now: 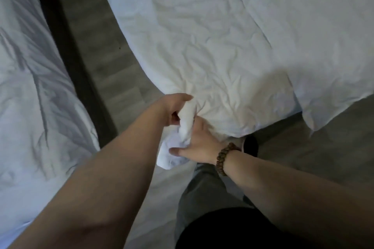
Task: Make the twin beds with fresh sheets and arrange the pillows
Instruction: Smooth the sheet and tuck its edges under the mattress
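A wrinkled white sheet (222, 36) covers the bed ahead and to the right, hanging over its near edge. Both hands meet at the bed's near left corner. My left hand (174, 110) is closed around a bunched corner of the sheet (187, 119). My right hand (199, 143), with a brown bead bracelet on its wrist, grips the same bunch from below, thumb pointing left. The loose tip of the corner hangs down under the hands. A second bed with crumpled white bedding (30, 87) lies along the left side.
A grey wood-look floor (97, 46) runs between the two beds, with the left bed's dark frame rail (66, 46) beside it. My grey trouser leg (202, 192) and a dark shoe (251, 145) stand close to the bed corner. More floor shows at the right.
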### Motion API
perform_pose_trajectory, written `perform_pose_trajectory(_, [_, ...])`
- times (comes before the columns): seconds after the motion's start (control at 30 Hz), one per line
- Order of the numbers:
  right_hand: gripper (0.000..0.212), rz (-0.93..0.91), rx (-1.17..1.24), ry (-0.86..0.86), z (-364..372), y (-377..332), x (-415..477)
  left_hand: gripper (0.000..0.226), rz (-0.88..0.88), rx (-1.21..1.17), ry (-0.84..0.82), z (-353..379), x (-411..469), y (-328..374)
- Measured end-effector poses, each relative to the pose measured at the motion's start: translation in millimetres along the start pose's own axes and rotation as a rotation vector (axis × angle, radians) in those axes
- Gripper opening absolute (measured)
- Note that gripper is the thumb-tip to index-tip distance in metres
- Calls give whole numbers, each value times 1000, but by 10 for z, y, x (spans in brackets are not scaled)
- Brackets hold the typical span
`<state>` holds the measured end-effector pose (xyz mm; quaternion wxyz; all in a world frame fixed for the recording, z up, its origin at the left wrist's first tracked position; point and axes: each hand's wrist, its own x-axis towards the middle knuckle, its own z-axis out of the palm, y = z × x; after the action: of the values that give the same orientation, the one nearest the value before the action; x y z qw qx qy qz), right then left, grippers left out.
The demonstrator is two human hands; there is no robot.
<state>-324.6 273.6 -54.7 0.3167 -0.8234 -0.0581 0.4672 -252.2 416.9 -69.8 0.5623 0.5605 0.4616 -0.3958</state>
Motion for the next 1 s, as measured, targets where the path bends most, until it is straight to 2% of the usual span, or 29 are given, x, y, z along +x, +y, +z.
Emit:
perform_pose_trajectory(0.03, [134, 76, 90, 49, 16, -104, -48, 42, 15, 44, 4, 78, -97, 138])
perform_pose_trajectory(0.1, [128, 254, 198, 226, -61, -310, -124, 42, 17, 77, 15, 254, -256, 396])
perform_pose_trajectory(0.17, [101, 360, 261, 418, -285, -421, -129, 42, 39, 79, 5, 423, -429, 686])
perform_pose_trajectory(0.23, [68, 384, 330, 478, -629, -426, -172, 36, 76, 60, -22, 537, -626, 918])
perform_pose_trajectory(0.33, [45, 324, 256, 430, -1209, -322, -340, 36, 129, -33, 32, 565, -743, 1139])
perform_pose_trajectory(0.47, [30, 277, 175, 204, -1904, -221, -556, 65, 76, -201, 167, 422, -499, 1220])
perform_pose_trajectory(0.57, [27, 264, 240, 136, -2300, -112, -656, 60, 92, -444, 129, 396, -305, 1411])
perform_pose_trajectory(0.6, [26, 267, 268, 130, -2406, -58, -673, 57, 145, -489, 138, 428, -313, 1502])
perform_pose_trajectory(0.67, [24, 276, 246, 124, -2587, 60, -679, 50, 236, -444, 185, 495, -318, 1720])
perform_pose_trajectory(0.77, [14, 273, 17, 176, -2832, 295, -587, 12, 281, -453, 215, 713, -318, 2011])
perform_pose_trajectory(0.8, [10, 271, -51, 208, -2915, 393, -559, 8, 291, -434, 211, 829, -346, 2084])
perform_pose_trajectory(0.9, [12, 298, -204, 219, -3155, 683, -549, 15, 270, -436, 326, 1128, -240, 2240])
perform_pose_trajectory(1.0, [13, 229, -207, 212, -3375, 980, -443, 31, 250, -358, 423, 1405, -35, 2359])
